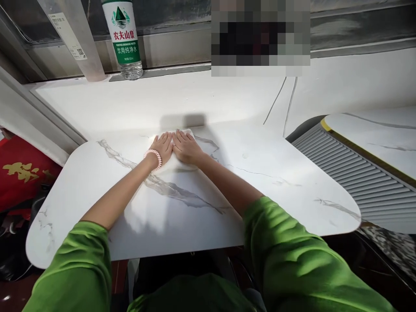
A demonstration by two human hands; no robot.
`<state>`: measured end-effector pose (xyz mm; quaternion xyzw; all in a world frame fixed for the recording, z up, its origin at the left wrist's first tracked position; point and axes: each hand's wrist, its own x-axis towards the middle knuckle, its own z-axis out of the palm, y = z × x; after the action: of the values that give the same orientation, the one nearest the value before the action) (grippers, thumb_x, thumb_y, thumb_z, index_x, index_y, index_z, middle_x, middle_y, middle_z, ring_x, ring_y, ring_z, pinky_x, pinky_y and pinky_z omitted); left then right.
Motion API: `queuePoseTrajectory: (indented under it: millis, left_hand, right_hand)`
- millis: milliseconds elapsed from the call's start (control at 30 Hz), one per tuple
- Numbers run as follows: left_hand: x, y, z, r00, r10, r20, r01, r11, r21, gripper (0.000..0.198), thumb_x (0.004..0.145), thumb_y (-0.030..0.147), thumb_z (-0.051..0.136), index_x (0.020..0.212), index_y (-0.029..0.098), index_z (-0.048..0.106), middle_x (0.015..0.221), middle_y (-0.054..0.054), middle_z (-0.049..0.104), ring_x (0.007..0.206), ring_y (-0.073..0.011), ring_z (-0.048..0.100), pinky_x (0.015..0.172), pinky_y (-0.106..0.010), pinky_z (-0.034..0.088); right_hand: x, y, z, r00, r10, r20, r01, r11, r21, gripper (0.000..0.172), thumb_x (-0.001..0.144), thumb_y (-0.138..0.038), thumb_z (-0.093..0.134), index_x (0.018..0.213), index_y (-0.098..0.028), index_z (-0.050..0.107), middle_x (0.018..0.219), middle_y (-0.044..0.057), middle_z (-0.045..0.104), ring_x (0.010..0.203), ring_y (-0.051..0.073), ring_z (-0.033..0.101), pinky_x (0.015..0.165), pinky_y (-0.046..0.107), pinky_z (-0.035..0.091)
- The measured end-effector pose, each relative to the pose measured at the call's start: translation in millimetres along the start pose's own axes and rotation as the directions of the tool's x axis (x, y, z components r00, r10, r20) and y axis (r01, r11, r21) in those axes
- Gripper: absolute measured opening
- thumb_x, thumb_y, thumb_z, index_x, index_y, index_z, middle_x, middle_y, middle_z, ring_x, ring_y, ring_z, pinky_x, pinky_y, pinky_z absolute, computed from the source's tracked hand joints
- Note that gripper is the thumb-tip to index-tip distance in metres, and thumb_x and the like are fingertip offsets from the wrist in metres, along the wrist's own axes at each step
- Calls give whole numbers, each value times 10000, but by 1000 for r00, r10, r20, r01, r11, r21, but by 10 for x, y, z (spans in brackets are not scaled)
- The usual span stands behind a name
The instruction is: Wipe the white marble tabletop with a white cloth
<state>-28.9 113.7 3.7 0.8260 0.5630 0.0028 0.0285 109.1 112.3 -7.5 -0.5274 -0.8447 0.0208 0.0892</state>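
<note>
Both of my hands lie side by side on a white cloth (175, 163), near the back edge of a white marble-patterned tabletop (266, 195). My left hand (162, 147) rests flat with its fingers stretched forward, and a pink coiled band (158, 159) circles its wrist. Against it, thumb side to thumb side, my right hand (186, 147) is also flat, fingers pointing away from me. The cloth shows only at its edges and just below the hands, so its full shape is hidden. Whether it is a wipe or a fabric rag I cannot tell.
On the window ledge stand a water bottle (125, 47) with a green and white label and a tall translucent container (76, 39). A blurred-out patch covers part of the window. A ribbed grey counter (367, 169) stands at right; a red bag (26, 173) is at left.
</note>
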Motion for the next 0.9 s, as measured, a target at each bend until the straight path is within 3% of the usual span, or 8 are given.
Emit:
queuePoseTrajectory:
  millis: [233, 467, 633, 900]
  left_hand:
    - [246, -96, -17, 998, -45, -41, 43, 998, -43, 563, 1028, 230, 161, 1554, 59, 268, 1627, -119, 278, 1511, -197, 232, 1239, -413, 170]
    - [164, -49, -5, 998, -52, -44, 51, 999, -16, 576, 998, 232, 252, 1555, 89, 277, 1633, -118, 265, 1513, -202, 228, 1240, -419, 154]
    - [-251, 151, 7, 997, -55, -45, 54, 998, -32, 593, 983, 205, 255, 1554, 43, 261, 1636, -128, 259, 1518, -210, 211, 1247, -405, 116]
    - [-1424, 614, 53, 999, -46, -9, 46, 998, -51, 607, 984, 230, 261, 1549, 9, 258, 1638, -145, 237, 1524, -245, 188, 1260, -438, 99]
  right_hand:
    - [294, 148, 26, 994, -49, -98, 55, 997, 53, 571, 952, -208, 277, 1466, -6, 424, 1544, 179, 430, 1438, 270, 372, 1192, 439, 241]
    - [182, 101, 29, 995, -11, -97, 15, 999, 39, 575, 972, -227, 272, 1486, -3, 397, 1568, 170, 388, 1461, 264, 342, 1203, 453, 237]
    - [-182, -29, 8, 997, -36, -70, 37, 999, 19, 574, 978, -225, 266, 1495, -5, 385, 1575, 171, 375, 1473, 257, 321, 1214, 448, 215]
    - [-1294, -492, -39, 991, -121, -61, 121, 993, -2, 575, 998, -261, 249, 1493, -1, 384, 1574, 184, 371, 1476, 284, 311, 1213, 472, 232]
